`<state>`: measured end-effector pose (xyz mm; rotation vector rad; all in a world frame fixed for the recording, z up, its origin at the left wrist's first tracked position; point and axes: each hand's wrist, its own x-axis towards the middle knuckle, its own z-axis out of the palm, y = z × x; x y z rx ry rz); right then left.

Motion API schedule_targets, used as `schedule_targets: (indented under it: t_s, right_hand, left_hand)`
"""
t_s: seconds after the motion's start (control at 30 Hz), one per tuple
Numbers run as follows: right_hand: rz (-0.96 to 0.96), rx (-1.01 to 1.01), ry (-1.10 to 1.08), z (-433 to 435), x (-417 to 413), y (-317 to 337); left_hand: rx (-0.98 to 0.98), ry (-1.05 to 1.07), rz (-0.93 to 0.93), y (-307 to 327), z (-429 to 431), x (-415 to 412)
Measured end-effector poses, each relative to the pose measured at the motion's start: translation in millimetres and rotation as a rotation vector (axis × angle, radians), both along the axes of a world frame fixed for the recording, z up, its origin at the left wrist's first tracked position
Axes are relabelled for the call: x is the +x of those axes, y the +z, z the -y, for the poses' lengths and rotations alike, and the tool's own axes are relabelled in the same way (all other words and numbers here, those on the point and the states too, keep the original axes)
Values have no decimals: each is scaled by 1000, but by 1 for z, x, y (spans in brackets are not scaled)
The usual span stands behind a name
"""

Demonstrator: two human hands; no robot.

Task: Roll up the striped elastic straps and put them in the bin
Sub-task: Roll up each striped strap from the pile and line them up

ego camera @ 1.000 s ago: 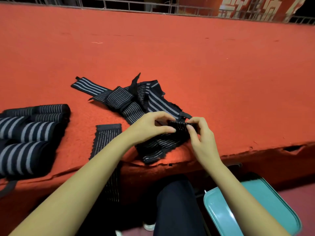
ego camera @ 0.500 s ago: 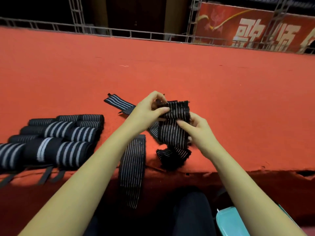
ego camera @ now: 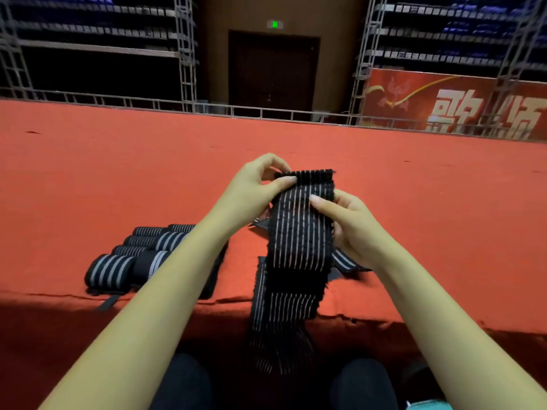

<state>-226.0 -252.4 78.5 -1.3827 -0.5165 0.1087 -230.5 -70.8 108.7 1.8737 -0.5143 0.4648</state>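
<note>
A black elastic strap with thin white stripes [ego camera: 299, 241] hangs lifted above the red carpeted ledge [ego camera: 429, 208]. My left hand [ego camera: 254, 190] pinches its top left corner. My right hand [ego camera: 349, 229] grips its right edge a little lower. The strap's lower end drapes over the ledge's front edge toward my knees. Several rolled striped straps [ego camera: 130, 255] lie in a cluster on the ledge at the left. More loose strap [ego camera: 344, 261] lies on the ledge behind my right wrist. A sliver of the teal bin [ego camera: 430, 405] shows at the bottom edge.
The ledge's torn front edge [ego camera: 370, 321] runs across below my hands. A metal rail [ego camera: 266, 112] borders the carpet's far side, with a dark door and a red banner [ego camera: 461, 105] behind. My dark-trousered knees [ego camera: 189, 383] sit below the ledge.
Both hands have lifted the strap off the pile and raised it higher, stretching it out vertically. The camera has tilted up, so the bin has nearly left the view.
</note>
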Motion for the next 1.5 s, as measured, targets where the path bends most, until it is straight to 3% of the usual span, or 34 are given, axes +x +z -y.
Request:
schedule_targets:
  t_s: [0.2,0.53,0.6,0.73,0.93,1.23,1.5]
  right_hand:
    - [-33,-166,69,-19,-5,2]
    - [-223,-308,-209,-45,49,-136]
    - [-167,-362,-272,-46,59,-155]
    - [-41,-596,-362,-44,87,-180]
    - [-39,-665,-466,-42,121,-200]
    - [-102,-551,-467,-40,136,-209]
    - [-90,-208,-404,-34,123,-209]
  left_hand:
    - [38,47,-16,-5,-26,-10]
    - [25,223,-490,-164,-40,57]
    - [39,272,-541,-186,-36,64]
    - [77,376,-541,-213,-26,83]
    - [98,451,-467,-226,-14,112]
    - [84,441,-397,-240,-15,129]
    - [-195,269,-314,-234,-18,122]
